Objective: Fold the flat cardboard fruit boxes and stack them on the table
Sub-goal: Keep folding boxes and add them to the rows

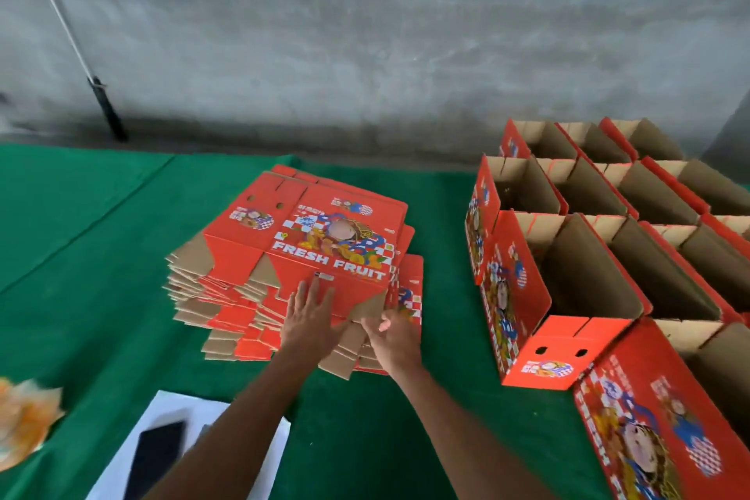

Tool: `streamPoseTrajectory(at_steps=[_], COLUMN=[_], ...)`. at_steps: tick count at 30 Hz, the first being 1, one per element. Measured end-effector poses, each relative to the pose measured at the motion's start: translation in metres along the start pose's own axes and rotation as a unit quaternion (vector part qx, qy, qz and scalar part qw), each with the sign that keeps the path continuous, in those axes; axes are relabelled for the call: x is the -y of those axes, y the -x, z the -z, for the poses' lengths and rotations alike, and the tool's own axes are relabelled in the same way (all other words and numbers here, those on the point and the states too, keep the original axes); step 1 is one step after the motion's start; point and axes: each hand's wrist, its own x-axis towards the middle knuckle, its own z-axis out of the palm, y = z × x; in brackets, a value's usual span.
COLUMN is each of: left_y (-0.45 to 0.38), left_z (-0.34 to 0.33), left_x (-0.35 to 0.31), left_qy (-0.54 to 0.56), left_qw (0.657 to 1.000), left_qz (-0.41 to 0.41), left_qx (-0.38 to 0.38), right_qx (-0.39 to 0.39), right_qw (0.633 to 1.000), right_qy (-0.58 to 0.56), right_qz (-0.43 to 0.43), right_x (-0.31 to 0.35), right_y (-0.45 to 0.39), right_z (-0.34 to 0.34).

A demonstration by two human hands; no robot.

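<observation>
A pile of flat red fruit boxes (pixel 292 264) is sitting on the green-covered table (pixel 101 256). The left hand (pixel 310 317) is lying flat, fingers straight, on the top box's near edge. The right hand (pixel 395 337) is curling its fingers around a brown flap (pixel 371 306) of that box. Folded open boxes (pixel 568 276) are standing in rows at the right. A dark phone (pixel 156 455) is lying on white paper (pixel 121 459).
</observation>
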Motion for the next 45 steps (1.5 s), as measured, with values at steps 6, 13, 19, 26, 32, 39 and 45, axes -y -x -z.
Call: streamPoseTrajectory(at_steps=[6, 13, 19, 26, 32, 39, 45], left_y=[0.002, 0.043, 0.09, 0.184, 0.219, 0.154, 0.119], left_z=[0.001, 0.034, 0.088, 0.19, 0.235, 0.204, 0.132], left_x=[0.005, 0.006, -0.034, -0.14, -0.168, -0.164, -0.165], left_qy=[-0.095, -0.122, -0.018, 0.11, 0.161, 0.048, 0.008], left_qw=[0.994, 0.956, 0.853, 0.81, 0.829, 0.944, 0.951], left_qz=[-0.045, -0.207, -0.323, -0.328, -0.336, -0.212, -0.281], left_qx=[-0.012, -0.17, -0.41, -0.474, -0.416, -0.25, -0.125], right_qx=[0.011, -0.028, -0.112, -0.293, -0.33, -0.055, -0.01], right_qw=[0.948, 0.882, 0.945, 0.88, 0.919, 0.998, 0.998], right_qy=[-0.283, -0.45, -0.307, -0.36, -0.212, -0.035, -0.053], right_qz=[-0.147, -0.137, -0.016, 0.101, 0.036, -0.023, -0.04], right_x=[0.012, 0.026, 0.031, 0.07, 0.063, 0.02, -0.024], right_y=[-0.007, 0.031, 0.11, 0.19, 0.208, 0.23, 0.227], right_z=[0.0, 0.051, 0.139, 0.217, 0.268, 0.32, 0.298])
